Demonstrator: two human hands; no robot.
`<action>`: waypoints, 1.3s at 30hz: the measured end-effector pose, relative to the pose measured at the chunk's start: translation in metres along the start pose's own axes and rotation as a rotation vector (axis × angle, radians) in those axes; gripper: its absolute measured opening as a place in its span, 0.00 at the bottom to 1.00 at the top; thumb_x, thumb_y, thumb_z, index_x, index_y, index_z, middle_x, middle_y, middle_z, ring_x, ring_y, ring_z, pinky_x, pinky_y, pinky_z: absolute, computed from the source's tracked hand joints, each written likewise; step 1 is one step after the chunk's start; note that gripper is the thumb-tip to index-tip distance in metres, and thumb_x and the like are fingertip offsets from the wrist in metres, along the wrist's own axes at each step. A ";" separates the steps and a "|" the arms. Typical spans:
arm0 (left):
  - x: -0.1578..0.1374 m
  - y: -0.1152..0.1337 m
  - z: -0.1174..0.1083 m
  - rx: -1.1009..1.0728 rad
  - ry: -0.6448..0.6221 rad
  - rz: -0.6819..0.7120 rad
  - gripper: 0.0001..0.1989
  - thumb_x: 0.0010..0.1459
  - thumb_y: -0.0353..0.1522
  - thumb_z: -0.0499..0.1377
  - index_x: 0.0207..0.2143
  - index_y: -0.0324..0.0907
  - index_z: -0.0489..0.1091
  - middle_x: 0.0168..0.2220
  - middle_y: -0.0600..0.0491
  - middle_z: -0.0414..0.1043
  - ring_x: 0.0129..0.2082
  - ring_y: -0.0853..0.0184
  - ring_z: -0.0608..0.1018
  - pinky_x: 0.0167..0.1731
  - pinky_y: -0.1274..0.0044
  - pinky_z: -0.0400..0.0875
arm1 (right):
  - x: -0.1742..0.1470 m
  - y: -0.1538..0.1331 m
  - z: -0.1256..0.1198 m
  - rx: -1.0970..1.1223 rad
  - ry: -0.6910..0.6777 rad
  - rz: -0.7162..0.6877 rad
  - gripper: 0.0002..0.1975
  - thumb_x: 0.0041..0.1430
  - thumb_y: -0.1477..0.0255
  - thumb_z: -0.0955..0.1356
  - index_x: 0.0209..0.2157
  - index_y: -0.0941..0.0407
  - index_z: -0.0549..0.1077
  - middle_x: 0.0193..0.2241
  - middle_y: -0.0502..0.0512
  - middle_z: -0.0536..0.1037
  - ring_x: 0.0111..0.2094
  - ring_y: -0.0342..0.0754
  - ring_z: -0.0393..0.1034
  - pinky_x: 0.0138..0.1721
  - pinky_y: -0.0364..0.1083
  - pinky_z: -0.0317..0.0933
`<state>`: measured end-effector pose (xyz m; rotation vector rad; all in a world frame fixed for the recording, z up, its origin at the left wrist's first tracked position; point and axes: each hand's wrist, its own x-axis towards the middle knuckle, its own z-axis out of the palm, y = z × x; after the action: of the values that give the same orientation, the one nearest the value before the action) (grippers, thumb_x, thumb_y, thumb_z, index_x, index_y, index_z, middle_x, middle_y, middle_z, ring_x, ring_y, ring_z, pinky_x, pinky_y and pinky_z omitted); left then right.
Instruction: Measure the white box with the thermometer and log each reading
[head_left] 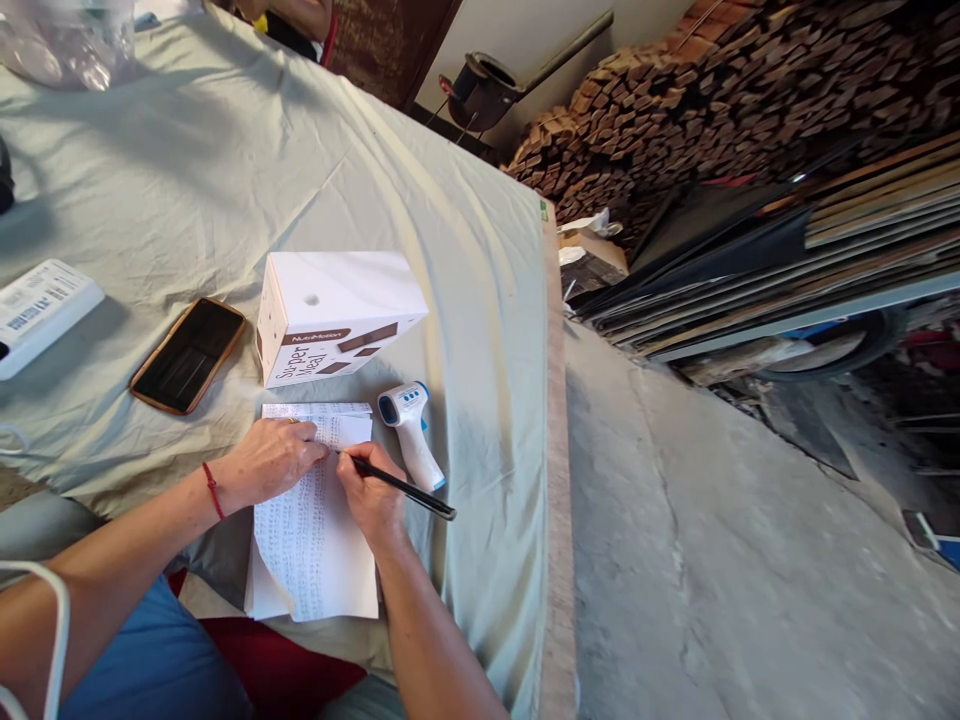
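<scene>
A black pen is pinched in my right hand, its tip end down at the paper and its back end slanting to the right. Under both hands lies a stack of paper sheets covered with rows of blue handwriting, the lower left corner of the top sheet curling. My left hand rests on the upper part of the sheets, fingers slightly bent and apart, close to the pen tip. Just right of the paper is a white and blue infrared thermometer. A white "Super Meal" box stands beyond the paper.
A smartphone and a white device with a label lie left on the cloth-covered table. A clear plastic container sits at the far left. Right of the table edge are concrete floor, stacked boards and firewood.
</scene>
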<state>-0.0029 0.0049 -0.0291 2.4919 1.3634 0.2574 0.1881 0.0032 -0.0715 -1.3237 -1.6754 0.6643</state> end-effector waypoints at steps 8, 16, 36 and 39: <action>0.000 -0.001 0.002 -0.010 0.006 -0.001 0.18 0.73 0.30 0.49 0.35 0.42 0.77 0.30 0.52 0.70 0.26 0.69 0.69 0.24 0.76 0.58 | 0.001 -0.001 -0.001 -0.018 -0.008 0.002 0.08 0.59 0.67 0.67 0.28 0.53 0.71 0.21 0.48 0.74 0.21 0.45 0.67 0.25 0.44 0.65; -0.001 -0.002 0.003 -0.027 0.018 0.008 0.19 0.73 0.30 0.48 0.37 0.43 0.78 0.30 0.50 0.70 0.26 0.67 0.69 0.24 0.74 0.57 | 0.002 -0.003 -0.002 -0.015 -0.019 0.019 0.07 0.56 0.67 0.66 0.26 0.53 0.70 0.19 0.47 0.73 0.20 0.44 0.66 0.24 0.44 0.64; 0.000 0.003 -0.001 0.009 -0.004 -0.021 0.19 0.71 0.28 0.48 0.32 0.41 0.76 0.29 0.51 0.69 0.24 0.67 0.66 0.23 0.73 0.55 | 0.001 0.000 0.000 -0.025 0.030 0.023 0.08 0.58 0.66 0.67 0.26 0.53 0.70 0.19 0.47 0.73 0.20 0.44 0.66 0.24 0.44 0.64; 0.000 0.002 0.000 0.004 0.012 -0.011 0.18 0.71 0.28 0.49 0.31 0.41 0.75 0.28 0.51 0.69 0.23 0.67 0.66 0.21 0.73 0.53 | 0.001 -0.001 0.000 -0.020 0.032 0.014 0.08 0.58 0.66 0.67 0.26 0.53 0.69 0.19 0.47 0.73 0.20 0.44 0.66 0.24 0.44 0.64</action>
<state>-0.0017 0.0042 -0.0286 2.4892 1.3832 0.2682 0.1874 0.0043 -0.0702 -1.3544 -1.6529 0.6325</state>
